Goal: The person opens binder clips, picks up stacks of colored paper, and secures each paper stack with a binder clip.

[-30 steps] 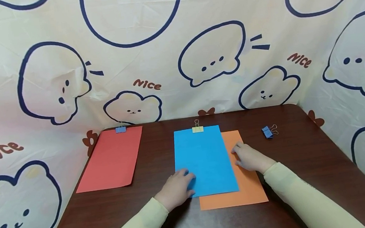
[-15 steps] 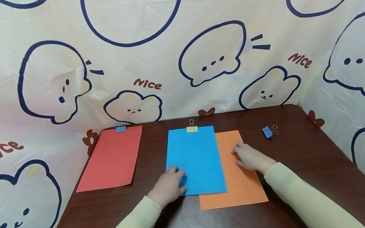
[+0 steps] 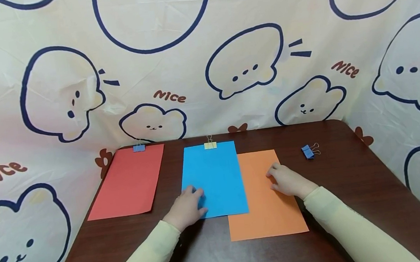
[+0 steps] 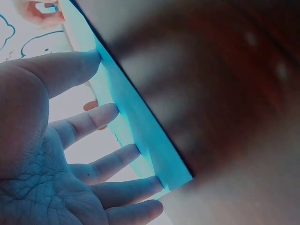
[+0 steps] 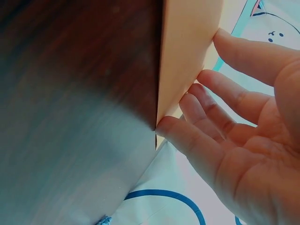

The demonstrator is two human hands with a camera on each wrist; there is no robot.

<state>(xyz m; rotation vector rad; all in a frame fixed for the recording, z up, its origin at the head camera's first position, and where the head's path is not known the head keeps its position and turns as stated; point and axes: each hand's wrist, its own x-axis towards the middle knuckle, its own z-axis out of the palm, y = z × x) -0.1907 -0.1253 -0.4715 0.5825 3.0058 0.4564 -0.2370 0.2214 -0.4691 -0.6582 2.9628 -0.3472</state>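
Note:
A blue sheet of paper (image 3: 215, 177) with a yellow binder clip (image 3: 210, 145) at its top edge lies partly over an orange sheet of paper (image 3: 268, 210). My left hand (image 3: 185, 207) rests its spread fingertips on the lower left of the blue sheet. In the left wrist view, the thumb and fingers (image 4: 115, 164) touch the blue surface without curling round it. On the right part of the orange sheet, my right hand (image 3: 288, 180) presses with its fingertips. The right wrist view shows those fingers (image 5: 234, 101) extended, their tips on the orange paper near its edge.
At the left of the dark wooden table (image 3: 208, 259) lies a red sheet of paper (image 3: 127, 184), held at its top by a blue binder clip (image 3: 139, 148). Another blue binder clip (image 3: 308, 152) lies at the back right. A patterned cloth (image 3: 187, 65) surrounds the table's back and sides.
My left hand has slid the blue sheet left and slightly away from me, exposing more of the orange sheet. The right hand and orange sheet have stayed in place.

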